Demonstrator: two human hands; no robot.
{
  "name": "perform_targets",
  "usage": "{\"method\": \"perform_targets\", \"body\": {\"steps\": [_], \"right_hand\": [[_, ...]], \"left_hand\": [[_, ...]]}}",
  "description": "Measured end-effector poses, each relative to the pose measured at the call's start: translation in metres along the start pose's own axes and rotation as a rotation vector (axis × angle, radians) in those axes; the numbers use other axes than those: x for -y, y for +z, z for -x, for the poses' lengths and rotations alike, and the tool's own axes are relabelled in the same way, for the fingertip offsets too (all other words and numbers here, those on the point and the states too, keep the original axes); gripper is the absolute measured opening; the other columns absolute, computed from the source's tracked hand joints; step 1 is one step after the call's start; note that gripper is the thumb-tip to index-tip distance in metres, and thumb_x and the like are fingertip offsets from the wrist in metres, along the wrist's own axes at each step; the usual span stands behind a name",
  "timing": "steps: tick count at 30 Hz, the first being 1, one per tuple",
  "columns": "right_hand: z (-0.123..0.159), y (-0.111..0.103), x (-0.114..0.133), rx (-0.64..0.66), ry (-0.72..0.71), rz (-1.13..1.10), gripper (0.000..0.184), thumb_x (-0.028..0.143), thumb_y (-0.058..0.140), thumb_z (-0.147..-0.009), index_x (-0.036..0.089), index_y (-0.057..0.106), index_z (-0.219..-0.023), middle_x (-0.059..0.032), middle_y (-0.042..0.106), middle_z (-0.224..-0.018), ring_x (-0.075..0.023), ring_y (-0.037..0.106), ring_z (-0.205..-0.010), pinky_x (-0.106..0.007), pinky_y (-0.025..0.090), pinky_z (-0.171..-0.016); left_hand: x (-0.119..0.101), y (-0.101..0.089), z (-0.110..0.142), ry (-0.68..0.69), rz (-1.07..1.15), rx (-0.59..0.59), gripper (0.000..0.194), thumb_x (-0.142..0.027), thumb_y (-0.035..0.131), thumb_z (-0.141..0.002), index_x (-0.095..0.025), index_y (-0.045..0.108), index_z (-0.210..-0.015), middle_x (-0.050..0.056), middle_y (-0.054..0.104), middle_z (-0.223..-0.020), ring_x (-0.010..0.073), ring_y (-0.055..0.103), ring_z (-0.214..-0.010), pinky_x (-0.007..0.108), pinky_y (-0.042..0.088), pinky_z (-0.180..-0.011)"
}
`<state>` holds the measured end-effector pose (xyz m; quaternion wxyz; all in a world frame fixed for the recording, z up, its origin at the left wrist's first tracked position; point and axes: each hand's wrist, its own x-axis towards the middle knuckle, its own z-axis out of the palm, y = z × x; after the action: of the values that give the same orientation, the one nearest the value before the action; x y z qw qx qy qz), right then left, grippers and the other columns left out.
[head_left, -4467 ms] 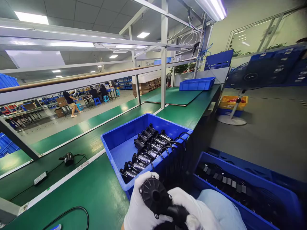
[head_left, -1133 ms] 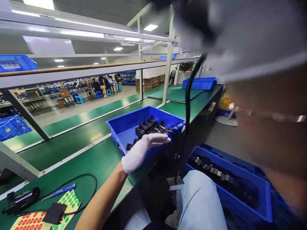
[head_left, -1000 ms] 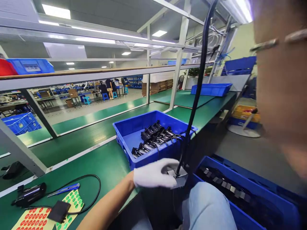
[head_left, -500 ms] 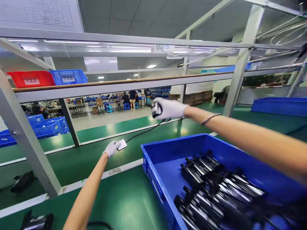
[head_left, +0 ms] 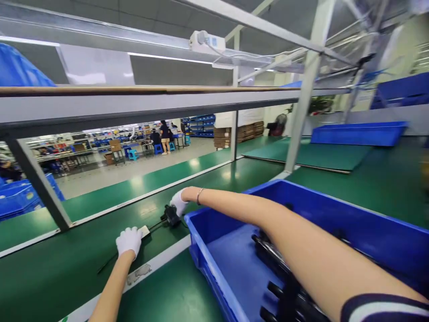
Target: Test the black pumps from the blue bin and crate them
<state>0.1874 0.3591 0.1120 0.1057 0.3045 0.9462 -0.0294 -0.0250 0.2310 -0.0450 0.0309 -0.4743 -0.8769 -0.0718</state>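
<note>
My left hand (head_left: 129,242), in a white glove, is closed at the edge of a small white rectangular piece (head_left: 145,231) low over the green work surface. A thin dark cable (head_left: 157,225) runs from beside this piece toward a black device (head_left: 171,215). My right hand (head_left: 180,202), also gloved, grips that device from its far right side; the fingertips are partly hidden. Just right of it stands a large blue bin (head_left: 214,273) holding several glossy black devices (head_left: 273,255), partly covered by my right forearm.
A grey metal frame post (head_left: 306,89) rises behind the bin, and a long shelf (head_left: 150,105) crosses above the bench. Another blue bin (head_left: 358,134) rests at the far right. Blue crates (head_left: 20,197) stand at left; people are in the background.
My right hand has come down and left with the black device, to just above the green surface. My left hand is lower, still at the white piece. The view has turned right.
</note>
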Motion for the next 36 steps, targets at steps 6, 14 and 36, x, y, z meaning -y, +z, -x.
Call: {"method": "perform_targets", "body": {"steps": [6,14,36], "right_hand": [[0.147,0.02,-0.064,0.006,0.205,0.079,0.03,0.038,0.061,-0.099,0.015,0.065,-0.119,-0.0088,0.067,-0.122,-0.0228,0.066,-0.107,-0.045,0.055,-0.094],[0.279,0.1,-0.083,0.1,0.275,0.168,0.025,0.03,0.065,-0.097,0.014,0.065,-0.116,-0.0071,0.069,-0.114,-0.0192,0.069,-0.097,-0.039,0.059,-0.085],[0.513,0.187,0.123,-0.85,0.114,-0.842,0.074,0.053,0.01,-0.107,0.021,0.069,-0.075,-0.0016,0.066,-0.058,-0.0127,0.062,-0.047,-0.021,0.053,-0.049]], "left_hand": [[-0.008,-0.041,0.028,0.001,0.2,-0.175,0.056,-0.04,0.039,-0.094,0.0,0.054,-0.131,0.03,0.044,-0.148,0.0463,0.044,-0.133,0.055,0.039,-0.105],[-0.12,-0.132,0.125,0.312,0.78,-0.209,0.044,-0.041,0.045,-0.09,-0.014,0.062,-0.121,0.017,0.061,-0.133,0.0326,0.049,-0.133,0.048,0.033,-0.118],[-0.243,-0.223,0.415,-0.417,2.609,1.407,0.053,-0.062,0.046,-0.096,-0.013,0.063,-0.108,0.009,0.069,-0.092,0.0164,0.07,-0.081,0.027,0.063,-0.072]]}}
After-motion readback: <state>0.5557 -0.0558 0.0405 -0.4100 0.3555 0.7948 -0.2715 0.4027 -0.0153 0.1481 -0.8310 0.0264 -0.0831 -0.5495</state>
